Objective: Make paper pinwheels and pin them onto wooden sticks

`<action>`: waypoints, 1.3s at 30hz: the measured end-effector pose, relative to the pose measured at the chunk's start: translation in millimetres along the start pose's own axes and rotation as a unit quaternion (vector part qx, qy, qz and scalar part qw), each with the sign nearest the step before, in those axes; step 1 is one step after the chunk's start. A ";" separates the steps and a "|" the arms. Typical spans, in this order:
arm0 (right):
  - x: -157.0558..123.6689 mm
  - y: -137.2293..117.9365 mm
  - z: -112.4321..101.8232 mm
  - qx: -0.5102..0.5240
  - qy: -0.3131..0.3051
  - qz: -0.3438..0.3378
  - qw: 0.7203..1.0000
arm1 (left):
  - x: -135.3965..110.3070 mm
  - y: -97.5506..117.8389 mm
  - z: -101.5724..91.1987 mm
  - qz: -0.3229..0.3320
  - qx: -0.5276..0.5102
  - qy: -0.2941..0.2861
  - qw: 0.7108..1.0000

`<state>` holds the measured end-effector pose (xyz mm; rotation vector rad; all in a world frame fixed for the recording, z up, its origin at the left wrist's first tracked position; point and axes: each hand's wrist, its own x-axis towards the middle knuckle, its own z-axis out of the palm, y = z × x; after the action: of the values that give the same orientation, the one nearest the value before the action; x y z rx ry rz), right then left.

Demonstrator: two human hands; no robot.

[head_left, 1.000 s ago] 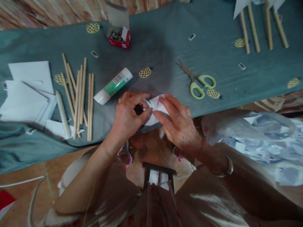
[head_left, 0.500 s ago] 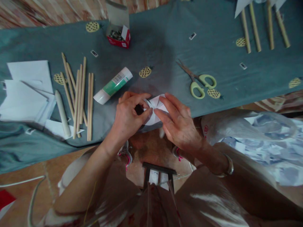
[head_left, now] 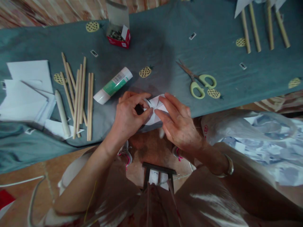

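A small white folded paper (head_left: pixel 155 119) with creases and slits running to its middle lies at the table's front edge, between both hands. My left hand (head_left: pixel 130 110) pinches its left side with thumb and curled index finger. On the right side, the fingertips of my right hand (head_left: pixel 177 121) hold the paper near its centre and upper corner. Just left of my left hand lies a white and green glue stick (head_left: pixel 113 85). Scissors with light green handles (head_left: pixel 197 82) rest to the right, beyond my right hand.
Several wooden sticks (head_left: pixel 80 94) and a stack of white paper (head_left: pixel 26 101) lie at the left, with a pale rod-like tool (head_left: pixel 62 113). A red box of small metal pieces (head_left: pixel 119 39) stands behind. A plastic bag of paper scraps (head_left: pixel 260 135) sits at the right.
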<state>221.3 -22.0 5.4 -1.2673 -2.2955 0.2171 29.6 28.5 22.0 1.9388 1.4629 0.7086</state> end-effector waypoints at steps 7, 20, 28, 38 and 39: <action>-1.5 1.2 2.5 -0.011 0.043 -0.011 0.999 | -0.2 -3.3 -4.0 0.009 -0.032 -0.002 0.999; -1.6 -0.2 1.3 -0.006 0.026 0.000 1.000 | -3.1 -9.8 -14.5 0.098 -0.056 -0.049 0.992; -0.4 -3.2 3.7 -0.028 0.001 -0.007 1.000 | -8.5 -8.0 -15.2 0.106 -0.062 -0.054 0.991; -2.5 -2.5 3.6 -0.001 0.011 0.008 1.000 | -8.6 -10.3 -6.8 0.078 -0.016 -0.028 0.996; -3.2 -2.1 3.3 0.000 0.018 0.005 1.000 | -8.4 -10.1 -6.5 0.077 -0.013 -0.026 0.997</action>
<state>219.5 -25.5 2.3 -1.2718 -2.2588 0.1955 16.3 23.4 18.5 2.0510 1.2780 0.7358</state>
